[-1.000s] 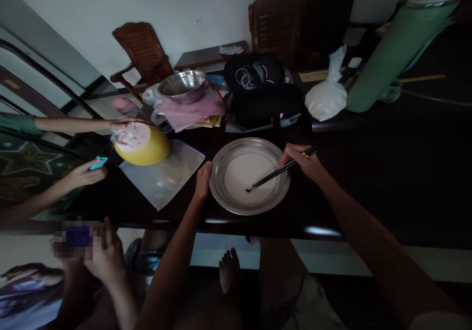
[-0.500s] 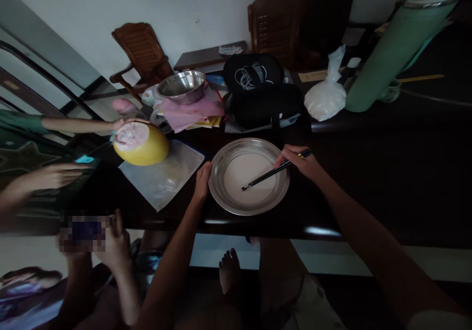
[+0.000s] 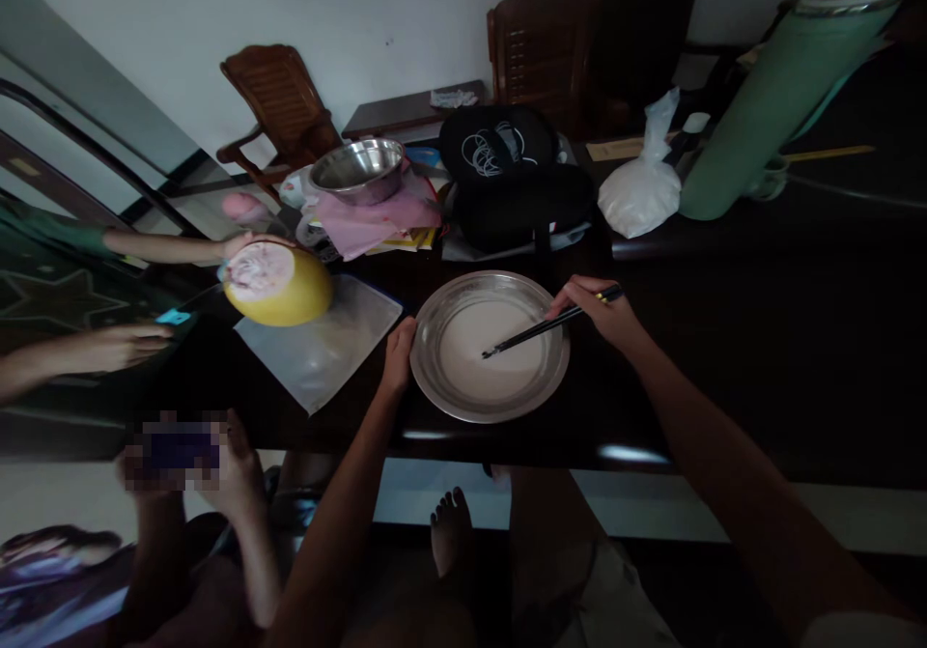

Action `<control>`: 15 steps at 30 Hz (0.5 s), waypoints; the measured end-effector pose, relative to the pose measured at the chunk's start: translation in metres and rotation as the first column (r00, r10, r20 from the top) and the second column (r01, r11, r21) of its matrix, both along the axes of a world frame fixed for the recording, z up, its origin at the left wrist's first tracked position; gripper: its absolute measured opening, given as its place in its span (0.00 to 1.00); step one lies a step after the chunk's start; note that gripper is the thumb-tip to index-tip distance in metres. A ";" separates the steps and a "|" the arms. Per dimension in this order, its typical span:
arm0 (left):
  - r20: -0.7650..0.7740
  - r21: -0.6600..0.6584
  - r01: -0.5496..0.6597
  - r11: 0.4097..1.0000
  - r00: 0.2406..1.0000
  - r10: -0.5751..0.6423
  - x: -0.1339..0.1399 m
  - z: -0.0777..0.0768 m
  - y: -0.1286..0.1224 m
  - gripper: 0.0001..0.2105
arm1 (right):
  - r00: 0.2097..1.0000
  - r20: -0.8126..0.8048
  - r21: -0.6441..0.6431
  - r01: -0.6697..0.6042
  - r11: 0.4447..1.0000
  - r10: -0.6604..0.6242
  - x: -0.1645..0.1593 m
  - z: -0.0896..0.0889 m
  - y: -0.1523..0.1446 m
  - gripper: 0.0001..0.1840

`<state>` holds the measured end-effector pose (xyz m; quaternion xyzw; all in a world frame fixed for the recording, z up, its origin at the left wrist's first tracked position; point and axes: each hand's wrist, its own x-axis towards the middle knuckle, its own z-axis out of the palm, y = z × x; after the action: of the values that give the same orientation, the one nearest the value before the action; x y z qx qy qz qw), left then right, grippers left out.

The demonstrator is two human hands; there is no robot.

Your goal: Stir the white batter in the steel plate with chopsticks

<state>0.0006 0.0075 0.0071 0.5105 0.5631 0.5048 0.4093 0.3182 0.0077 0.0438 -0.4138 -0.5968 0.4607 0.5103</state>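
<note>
Plainly, there are two of the person's own hands at one round metal dish (image 3: 491, 414) on the dark worktop (image 3: 760, 368); they stand apart, on opposite sides of it; the left hand (image 3: 398, 353) is closed on the dish's left edge, its finger undersides hidden; the right hand (image 3: 600, 310), near the right rim, is clamped on one pair of black chopsticks (image 3: 521, 338), the two sticks close together; one pool of whitish mixture (image 3: 467, 334) lies in the dish.

The chopsticks point down-left in view, away from the right hand; their long axis slants over the right rim, tips near the dish's middle, with white residue on them; whether the tips touch the mixture I cannot tell.

To the left lie one clear pouch (image 3: 311, 378) and one rounded yellow object (image 3: 311, 286), a co-worker's hand (image 3: 242, 245) against it; behind are one steel bowl (image 3: 358, 177) and two wooden chairs; to the right, one knotted bag of white powder (image 3: 638, 196) sits beside one tilted-looking green flask (image 3: 782, 107).
</note>
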 end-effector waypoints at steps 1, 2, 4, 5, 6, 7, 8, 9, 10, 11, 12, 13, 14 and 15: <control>0.000 0.001 -0.005 1.000 1.000 0.005 0.000 0.000 0.000 0.22 | 1.000 -0.014 0.000 0.027 1.000 -0.027 0.001 0.000 0.000 0.22; 0.000 0.003 -0.013 1.000 1.000 0.013 0.000 -0.001 0.001 0.22 | 0.999 -0.025 -0.002 0.039 0.999 -0.039 0.001 0.000 0.000 0.22; -0.004 0.007 -0.023 1.000 1.000 0.023 0.000 -0.001 0.001 0.22 | 0.999 -0.029 -0.011 0.018 1.000 -0.018 0.000 0.000 0.000 0.24; -0.007 0.008 -0.022 1.000 1.000 0.022 0.000 -0.001 0.000 0.22 | 1.000 -0.020 -0.017 -0.011 1.000 0.011 -0.001 0.000 -0.001 0.24; -0.011 0.010 -0.019 1.000 1.000 0.019 0.000 0.000 0.000 0.22 | 0.999 -0.008 -0.023 -0.045 0.999 0.045 -0.002 0.000 -0.002 0.24; -0.015 0.012 -0.017 1.000 1.000 0.017 0.001 0.001 0.000 0.22 | 0.997 0.005 -0.026 -0.076 0.997 0.076 -0.003 -0.001 -0.002 0.23; -0.018 0.012 -0.017 1.000 1.000 0.017 0.001 0.002 -0.001 0.22 | 0.995 0.017 -0.024 -0.097 0.995 0.098 -0.004 -0.001 -0.003 0.23; -0.019 0.011 -0.020 1.000 1.000 0.020 0.001 0.002 -0.001 0.22 | 0.994 0.026 -0.018 -0.103 0.994 0.104 -0.004 -0.001 -0.003 0.22; -0.017 0.007 -0.024 1.000 1.000 0.024 0.002 0.003 -0.001 0.22 | 0.995 0.031 -0.010 -0.095 0.995 0.095 -0.004 -0.001 -0.003 0.22; -0.012 0.001 -0.026 1.000 1.000 0.026 0.002 0.004 -0.001 0.21 | 0.997 0.031 -0.001 -0.073 0.997 0.073 -0.003 -0.001 -0.002 0.21; -0.007 -0.006 -0.025 1.000 1.000 0.025 0.003 0.005 -0.001 0.21 | 0.999 0.026 0.006 -0.043 0.999 0.043 -0.003 0.000 -0.002 0.21; -0.001 -0.012 -0.023 1.000 1.000 0.023 0.003 0.005 -0.001 0.21 | 1.000 0.018 0.008 -0.013 1.000 0.013 -0.002 0.000 -0.001 0.21; 0.003 -0.015 -0.022 1.000 1.000 0.022 0.004 0.005 -0.001 0.21 | 1.000 0.007 0.004 0.009 1.000 -0.009 -0.001 0.001 -0.001 0.22; 0.006 -0.016 -0.025 1.000 1.000 0.025 0.004 0.006 -0.001 0.20 | 1.000 -0.006 -0.007 0.019 1.000 -0.019 -0.001 0.001 -0.001 0.22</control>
<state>0.0044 0.0064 0.0129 0.4986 0.5721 0.5070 0.4087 0.3176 0.0066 0.0445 -0.4195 -0.5898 0.4591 0.5151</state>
